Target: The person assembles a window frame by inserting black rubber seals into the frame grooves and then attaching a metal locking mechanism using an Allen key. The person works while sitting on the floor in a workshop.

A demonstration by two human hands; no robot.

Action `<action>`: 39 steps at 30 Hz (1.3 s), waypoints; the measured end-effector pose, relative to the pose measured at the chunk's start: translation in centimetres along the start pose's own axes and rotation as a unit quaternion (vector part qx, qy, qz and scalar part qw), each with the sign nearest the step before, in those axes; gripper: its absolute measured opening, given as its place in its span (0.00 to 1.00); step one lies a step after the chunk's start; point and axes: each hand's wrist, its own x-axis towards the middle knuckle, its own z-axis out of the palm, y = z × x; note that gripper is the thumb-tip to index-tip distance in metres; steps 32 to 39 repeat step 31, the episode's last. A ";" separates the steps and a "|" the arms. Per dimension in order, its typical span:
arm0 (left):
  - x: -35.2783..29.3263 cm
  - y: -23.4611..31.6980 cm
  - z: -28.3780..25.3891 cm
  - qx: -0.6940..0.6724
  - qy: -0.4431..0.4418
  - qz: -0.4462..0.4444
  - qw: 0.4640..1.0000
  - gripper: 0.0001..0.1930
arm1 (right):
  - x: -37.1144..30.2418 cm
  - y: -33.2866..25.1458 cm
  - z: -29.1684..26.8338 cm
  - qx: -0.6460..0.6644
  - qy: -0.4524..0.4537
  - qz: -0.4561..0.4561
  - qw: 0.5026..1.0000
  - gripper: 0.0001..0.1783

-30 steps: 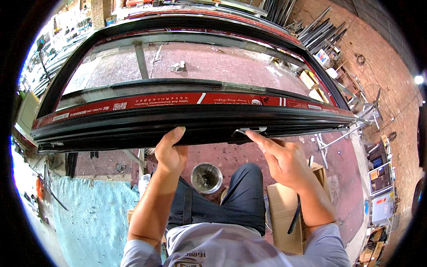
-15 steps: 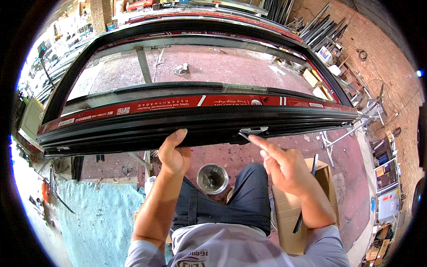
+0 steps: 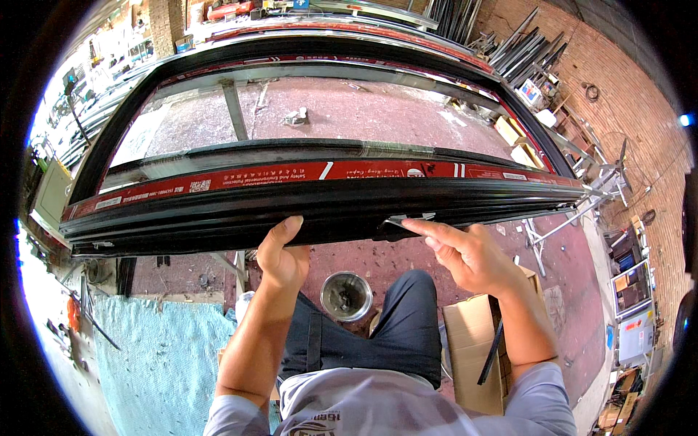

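Note:
A large black frame with red protective film along its inner edge spans the view in front of me. My left hand grips its near rail, thumb on the front face and fingers curled underneath, mostly hidden. A small silvery metal fitting sits in the same rail, right of centre. On it presses the outstretched index finger of my right hand. That hand's thumb is apart from the index finger and its other fingers are bent; I see nothing held in it.
Below the rail, between my legs, stands a round metal bowl with small dark contents. An open cardboard box holding a dark strip is at my right. Blue sheeting covers floor at the left. Metal stand legs show beyond the frame's right end.
My right hand has shifted slightly left and up, its index fingertip covering more of the metal fitting. The left hand keeps its grip in nearly the same place.

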 end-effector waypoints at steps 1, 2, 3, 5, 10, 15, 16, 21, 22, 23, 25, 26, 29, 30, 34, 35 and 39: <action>0.0 0.0 0.0 0.001 0.001 0.000 1.000 0.24 | 0.1 -0.1 -0.2 -0.007 -0.008 0.007 1.000 0.26; 0.0 0.0 0.1 0.003 0.001 0.000 1.000 0.23 | 0.2 0.2 -0.2 -0.012 0.001 0.001 1.000 0.26; 0.0 0.0 0.4 0.007 0.005 0.011 1.000 0.23 | 0.3 0.5 -0.1 -0.018 0.010 -0.006 1.000 0.26; 0.1 -0.2 1.2 0.015 0.012 0.033 0.999 0.23 | 0.4 1.1 -0.2 -0.065 0.034 -0.044 0.996 0.27; 0.4 -0.5 1.3 -0.001 0.002 0.031 1.000 0.22 | 0.8 2.3 -0.4 -0.220 0.059 -0.138 0.964 0.32; -1.0 0.7 -3.9 0.170 0.183 -0.150 0.957 0.21 | 2.4 0.0 1.2 -0.296 0.050 -0.130 0.945 0.37; -1.6 3.6 0.2 0.327 0.173 -0.188 0.910 0.19 | 2.3 0.9 2.3 -0.242 0.099 -0.148 0.954 0.36; -0.2 -4.6 -4.7 0.161 -0.062 -0.105 0.979 0.21 | -1.0 2.1 1.0 -0.334 0.027 -0.014 0.942 0.29; 0.4 -5.1 -3.6 0.079 -0.053 -0.084 0.992 0.24 | -0.7 1.8 0.7 -0.338 0.000 0.017 0.941 0.28; 0.4 -1.3 -0.1 0.003 -0.091 -0.077 0.993 0.25 | -0.8 1.5 0.1 -0.347 -0.025 0.058 0.936 0.27; -0.3 0.9 -0.3 0.027 -0.059 -0.034 0.997 0.25 | 0.3 -1.3 0.5 -0.389 -0.029 -0.024 0.920 0.22; -0.3 1.0 -0.4 0.030 -0.055 -0.025 0.998 0.25 | 0.5 -1.1 0.8 -0.363 0.007 -0.057 0.930 0.22; 0.1 0.1 -0.7 0.021 -0.063 -0.015 0.998 0.27 | -0.2 0.7 2.0 -0.304 0.089 -0.167 0.934 0.28; 0.3 -0.3 -0.7 0.019 -0.059 -0.015 0.998 0.27 | -0.3 1.7 2.4 -0.260 0.085 -0.118 0.955 0.26; 0.4 -0.8 -1.0 0.030 -0.047 -0.035 0.998 0.30 | -0.4 2.7 2.3 -0.259 0.089 -0.120 0.954 0.26; 0.4 -0.8 -1.0 0.030 -0.047 -0.035 0.998 0.30 | -0.4 2.7 2.3 -0.259 0.089 -0.120 0.954 0.26; 0.4 -0.8 -1.0 0.030 -0.047 -0.035 0.998 0.30 | -0.4 2.7 2.3 -0.259 0.089 -0.120 0.954 0.26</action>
